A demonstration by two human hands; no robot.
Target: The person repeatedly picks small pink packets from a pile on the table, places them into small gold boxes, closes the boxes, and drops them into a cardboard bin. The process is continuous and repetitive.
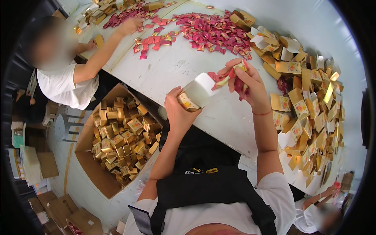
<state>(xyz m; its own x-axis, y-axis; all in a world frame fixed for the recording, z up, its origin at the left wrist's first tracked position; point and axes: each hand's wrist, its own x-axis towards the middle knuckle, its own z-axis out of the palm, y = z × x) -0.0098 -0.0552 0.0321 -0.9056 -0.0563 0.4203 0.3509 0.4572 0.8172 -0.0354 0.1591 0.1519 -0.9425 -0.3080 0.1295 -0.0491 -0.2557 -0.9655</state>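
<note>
My left hand (180,116) is closed around a small gold paperboard box (188,101) with a floral print, its white-lined flap (204,82) standing up at the open end. To its right, my right hand (246,79) grips several small red and pink wrapped packets (223,79), which hang from the fingers beside the flap. Beyond both hands lies a big heap of the same kind of packets (214,30) on the white tabletop (164,70). A smaller cluster of them (152,42) lies left of the heap.
Gold boxes (299,108) pile up along the table's right side. Below the left table edge stands a large cardboard carton (101,182) filled with gold boxes. A co-worker (85,70) reaches over the table at the upper left; another person (308,214) is at the lower right. A grey stool (61,127) stands left.
</note>
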